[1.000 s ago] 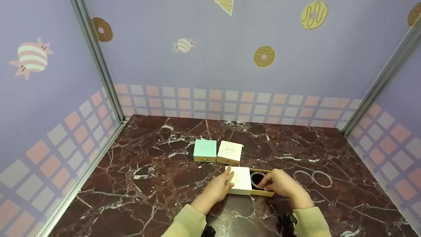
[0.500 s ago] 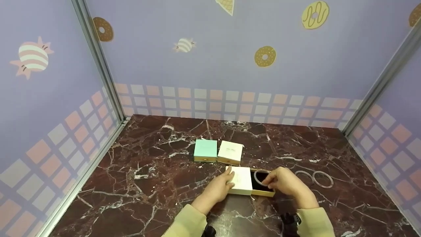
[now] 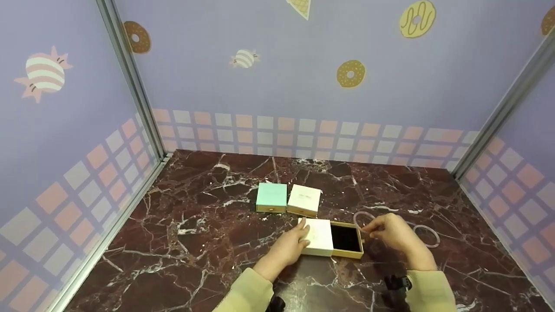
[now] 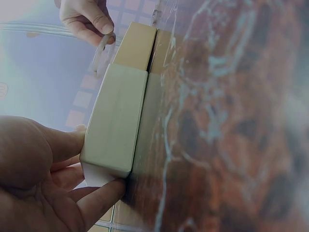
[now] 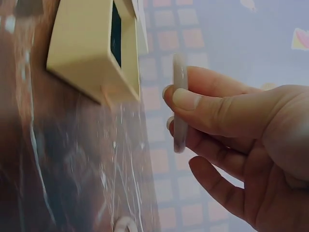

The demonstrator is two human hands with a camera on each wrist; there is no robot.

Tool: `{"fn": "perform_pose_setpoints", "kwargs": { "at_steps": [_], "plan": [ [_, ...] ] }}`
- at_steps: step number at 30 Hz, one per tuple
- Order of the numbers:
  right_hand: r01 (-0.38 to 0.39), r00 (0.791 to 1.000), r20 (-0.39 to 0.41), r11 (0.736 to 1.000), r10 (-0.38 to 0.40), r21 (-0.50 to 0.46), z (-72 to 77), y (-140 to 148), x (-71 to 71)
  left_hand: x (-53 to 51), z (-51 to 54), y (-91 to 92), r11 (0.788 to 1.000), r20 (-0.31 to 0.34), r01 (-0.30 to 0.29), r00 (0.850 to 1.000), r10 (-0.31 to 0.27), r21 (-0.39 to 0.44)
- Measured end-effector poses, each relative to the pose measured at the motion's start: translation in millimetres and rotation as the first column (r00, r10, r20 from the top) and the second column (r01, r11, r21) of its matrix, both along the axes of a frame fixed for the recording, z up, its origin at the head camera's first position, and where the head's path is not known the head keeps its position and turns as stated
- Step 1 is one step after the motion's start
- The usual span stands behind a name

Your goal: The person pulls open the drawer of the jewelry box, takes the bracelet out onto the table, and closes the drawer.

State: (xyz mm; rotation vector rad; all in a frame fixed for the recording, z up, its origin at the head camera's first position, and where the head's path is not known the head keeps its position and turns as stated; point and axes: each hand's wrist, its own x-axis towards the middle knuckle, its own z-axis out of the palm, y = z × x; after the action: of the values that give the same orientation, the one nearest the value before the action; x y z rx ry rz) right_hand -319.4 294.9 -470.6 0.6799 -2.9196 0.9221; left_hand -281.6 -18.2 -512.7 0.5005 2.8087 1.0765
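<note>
A white sliding jewelry box (image 3: pixel 317 236) lies on the table with its gold-edged drawer (image 3: pixel 347 255) pulled out to the right. My left hand (image 3: pixel 287 246) grips the left end of its sleeve, thumb and fingers on its sides. The drawer shows a bare black lining. Just past the drawer's right end, my right hand (image 3: pixel 396 234) pinches a pale, translucent bangle (image 5: pixel 180 77) between thumb and fingers, raised above the tabletop. Another pale bangle (image 3: pixel 436 240) lies on the table beyond that hand, which partly covers the spot.
Behind the held box stand a mint-green box (image 3: pixel 272 195) and a cream box (image 3: pixel 305 198), side by side and both shut. The dark red marble tabletop (image 3: pixel 195 260) is enclosed by patterned panels with metal corner posts (image 3: pixel 134 82).
My right hand has lifted the bangle out of the drawer and carried it rightward, past the drawer's end. The left hand stays on the box.
</note>
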Motion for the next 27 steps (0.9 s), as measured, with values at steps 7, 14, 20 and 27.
{"fn": "perform_pose_setpoints", "kwargs": {
  "at_steps": [7,14,20,27],
  "plan": [
    [0.075,0.997,0.005,0.996,-0.075,0.046,1.2,25,-2.0,0.6,-0.6,0.1,1.0,0.007,0.016,1.0,-0.016,0.007],
    [0.136,0.99,-0.047,0.987,-0.132,0.084,2.0,56,-3.8,-0.9,-0.7,-0.2,1.0,-0.012,0.004,1.0,-0.004,0.01],
    [0.199,0.98,-0.006,0.974,-0.199,0.111,2.4,91,-1.0,-0.8,-0.7,-0.1,1.0,-0.002,0.005,1.0,-0.005,0.007],
    [0.271,0.962,-0.002,0.954,-0.273,0.129,1.4,126,1.5,-0.7,0.5,0.8,1.0,-0.01,-0.002,1.0,0.002,0.0]
  ]
}}
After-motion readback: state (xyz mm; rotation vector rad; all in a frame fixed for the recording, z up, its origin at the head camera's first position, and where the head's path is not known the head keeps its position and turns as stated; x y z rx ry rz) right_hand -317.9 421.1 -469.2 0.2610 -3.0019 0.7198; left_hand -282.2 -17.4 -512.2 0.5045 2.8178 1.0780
